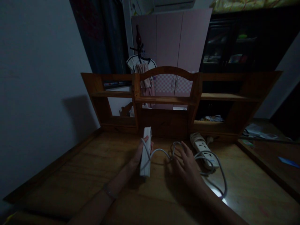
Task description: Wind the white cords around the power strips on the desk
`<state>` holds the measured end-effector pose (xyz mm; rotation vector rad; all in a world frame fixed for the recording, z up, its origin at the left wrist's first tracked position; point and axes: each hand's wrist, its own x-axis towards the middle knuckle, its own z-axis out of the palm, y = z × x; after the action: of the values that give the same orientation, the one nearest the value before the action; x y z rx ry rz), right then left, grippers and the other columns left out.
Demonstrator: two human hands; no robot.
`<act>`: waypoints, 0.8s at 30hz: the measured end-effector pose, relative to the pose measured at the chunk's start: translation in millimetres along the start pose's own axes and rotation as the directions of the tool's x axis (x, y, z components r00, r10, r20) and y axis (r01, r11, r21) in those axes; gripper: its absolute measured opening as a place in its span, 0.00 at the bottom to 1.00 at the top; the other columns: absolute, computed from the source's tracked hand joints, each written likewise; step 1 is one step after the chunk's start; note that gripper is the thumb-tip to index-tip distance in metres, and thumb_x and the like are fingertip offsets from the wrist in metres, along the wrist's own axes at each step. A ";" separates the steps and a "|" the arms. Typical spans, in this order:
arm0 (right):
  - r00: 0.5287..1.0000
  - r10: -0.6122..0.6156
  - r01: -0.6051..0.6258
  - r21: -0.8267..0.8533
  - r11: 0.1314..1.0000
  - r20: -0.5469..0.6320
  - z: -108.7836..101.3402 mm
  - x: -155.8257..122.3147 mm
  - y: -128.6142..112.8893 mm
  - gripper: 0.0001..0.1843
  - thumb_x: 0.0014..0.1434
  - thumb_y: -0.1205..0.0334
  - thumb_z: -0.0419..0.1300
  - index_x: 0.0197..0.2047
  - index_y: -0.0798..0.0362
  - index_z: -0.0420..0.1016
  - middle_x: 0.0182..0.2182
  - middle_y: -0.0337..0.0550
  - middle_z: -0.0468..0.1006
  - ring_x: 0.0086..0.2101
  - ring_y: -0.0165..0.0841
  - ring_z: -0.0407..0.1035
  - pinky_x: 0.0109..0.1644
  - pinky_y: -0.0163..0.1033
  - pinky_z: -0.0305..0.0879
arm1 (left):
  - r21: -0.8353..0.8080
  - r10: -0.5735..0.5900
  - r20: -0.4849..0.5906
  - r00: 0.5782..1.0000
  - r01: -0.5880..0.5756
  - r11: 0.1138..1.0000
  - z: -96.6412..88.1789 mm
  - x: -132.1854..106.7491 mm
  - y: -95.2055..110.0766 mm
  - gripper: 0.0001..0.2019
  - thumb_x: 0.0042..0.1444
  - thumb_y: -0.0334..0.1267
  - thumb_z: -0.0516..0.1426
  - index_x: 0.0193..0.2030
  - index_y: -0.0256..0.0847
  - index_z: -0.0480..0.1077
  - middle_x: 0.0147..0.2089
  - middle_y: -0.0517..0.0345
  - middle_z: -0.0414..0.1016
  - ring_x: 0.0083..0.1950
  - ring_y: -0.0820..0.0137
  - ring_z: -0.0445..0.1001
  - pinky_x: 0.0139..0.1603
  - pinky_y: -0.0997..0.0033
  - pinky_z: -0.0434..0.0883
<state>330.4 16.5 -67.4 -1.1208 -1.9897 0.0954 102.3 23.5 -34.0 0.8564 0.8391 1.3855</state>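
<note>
My left hand (140,153) is closed round a white power strip (145,165), tilted up on its narrow side above the wooden desk. A grey cord (160,150) crosses over the strip and runs right in loose bends. By one of those bends is my right hand (187,165), fingers stretched out and thumb apart. Its fingertips are at the cord; whether they press on it I cannot tell. Past the right hand, the cord makes wide loops over a second white power strip (204,149), which lies on the desk with its sockets facing up.
A wooden shelf unit (165,100) stands along the back of the desk (93,175). A bright light patch (219,195) shows near my right forearm. At the far right is a lower wooden surface (272,153) with a blue item (288,162). A wall (47,93) borders the left side.
</note>
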 end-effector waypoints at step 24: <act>0.956 -0.108 0.097 0.054 0.994 0.271 12.5 -3.9 -19.3 0.21 0.64 0.70 0.50 0.59 0.48 0.64 0.49 0.50 0.71 0.48 0.39 0.69 0.49 0.43 0.69 | -0.077 -0.281 0.345 0.895 0.326 0.942 -6.7 16.5 -10.7 0.30 0.53 0.62 0.50 0.50 0.38 0.67 0.25 0.59 0.69 0.19 0.71 0.68 0.16 0.74 0.64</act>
<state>309.7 5.9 -69.7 -1.0197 -2.2770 0.2468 101.6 40.0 -46.6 0.7869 0.5839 0.9753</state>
